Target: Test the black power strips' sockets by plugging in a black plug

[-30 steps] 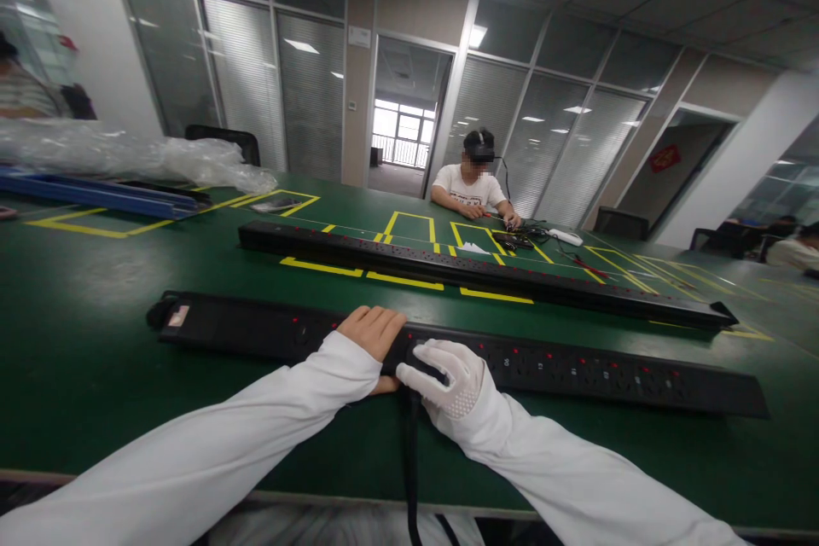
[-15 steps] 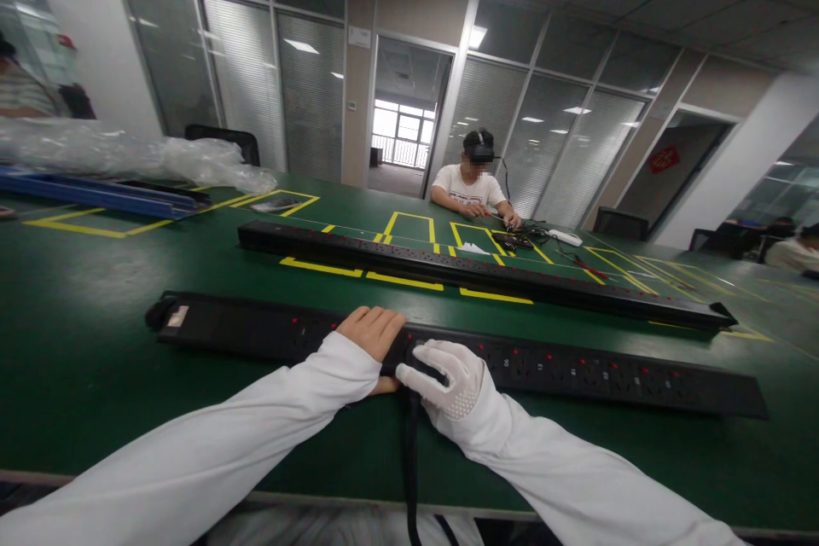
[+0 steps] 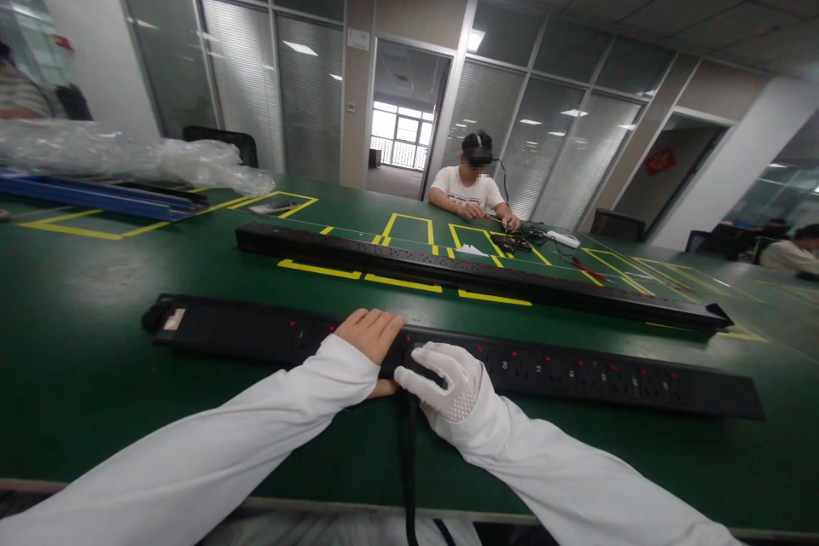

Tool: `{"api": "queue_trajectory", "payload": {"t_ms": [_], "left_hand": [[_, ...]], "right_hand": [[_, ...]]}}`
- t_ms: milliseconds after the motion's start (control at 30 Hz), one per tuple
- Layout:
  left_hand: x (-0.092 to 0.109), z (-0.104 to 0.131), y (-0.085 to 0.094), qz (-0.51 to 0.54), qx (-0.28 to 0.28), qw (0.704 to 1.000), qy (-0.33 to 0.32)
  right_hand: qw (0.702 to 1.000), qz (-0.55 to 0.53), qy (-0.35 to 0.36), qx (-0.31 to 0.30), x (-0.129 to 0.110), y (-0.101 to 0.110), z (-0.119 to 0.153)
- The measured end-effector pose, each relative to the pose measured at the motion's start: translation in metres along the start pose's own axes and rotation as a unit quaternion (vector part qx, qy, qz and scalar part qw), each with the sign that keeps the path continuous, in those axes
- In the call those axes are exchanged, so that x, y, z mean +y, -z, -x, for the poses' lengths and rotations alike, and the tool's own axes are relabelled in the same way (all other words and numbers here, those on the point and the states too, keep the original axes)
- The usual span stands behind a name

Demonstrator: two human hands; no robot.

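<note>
A long black power strip (image 3: 230,329) with numbered sockets and small red lights lies across the near side of the green table. My bare left hand (image 3: 371,334) wraps around its middle, fingers over the far edge and thumb by the near edge. Just to the right, my white-gloved right hand (image 3: 453,380) is closed on a black plug (image 3: 430,373), pressed against the socket face. Fingers partly cover the plug, so how deep it sits cannot be seen. From it a thick black cable (image 3: 410,465) hangs over the table's near edge.
A second long black power strip (image 3: 384,258) lies farther back, beside yellow tape markings (image 3: 313,270). Clear plastic wrap (image 3: 128,153) and blue rails (image 3: 95,194) are at the left. Across the table sits a person (image 3: 470,179) handling tangled cables (image 3: 531,230).
</note>
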State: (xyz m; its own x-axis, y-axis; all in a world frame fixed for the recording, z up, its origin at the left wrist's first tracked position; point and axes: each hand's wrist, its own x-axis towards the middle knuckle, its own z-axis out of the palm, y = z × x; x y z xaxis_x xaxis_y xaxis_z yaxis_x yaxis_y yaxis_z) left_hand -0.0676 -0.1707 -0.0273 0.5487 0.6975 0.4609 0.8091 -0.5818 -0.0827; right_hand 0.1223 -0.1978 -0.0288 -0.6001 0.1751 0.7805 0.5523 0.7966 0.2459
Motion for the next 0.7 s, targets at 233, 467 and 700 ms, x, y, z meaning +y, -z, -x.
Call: {"api": "queue_trajectory", "payload": {"t_ms": [233, 467, 700], "left_hand": [[-0.0016, -0.0004, -0.0020, 0.000, 0.001, 1.000, -0.003], [-0.0008, -0.0007, 0.0002, 0.001, 0.000, 1.000, -0.004], [-0.0014, -0.0005, -0.0006, -0.006, -0.005, 1.000, -0.006]], "right_hand": [[1.000, -0.005, 0.006, -0.014, 0.0006, 0.0016, -0.0001], [1.000, -0.009, 0.007, -0.018, 0.0014, 0.0012, 0.0009], [1.000, -0.007, -0.003, -0.008, -0.0004, 0.0024, -0.0006]]}}
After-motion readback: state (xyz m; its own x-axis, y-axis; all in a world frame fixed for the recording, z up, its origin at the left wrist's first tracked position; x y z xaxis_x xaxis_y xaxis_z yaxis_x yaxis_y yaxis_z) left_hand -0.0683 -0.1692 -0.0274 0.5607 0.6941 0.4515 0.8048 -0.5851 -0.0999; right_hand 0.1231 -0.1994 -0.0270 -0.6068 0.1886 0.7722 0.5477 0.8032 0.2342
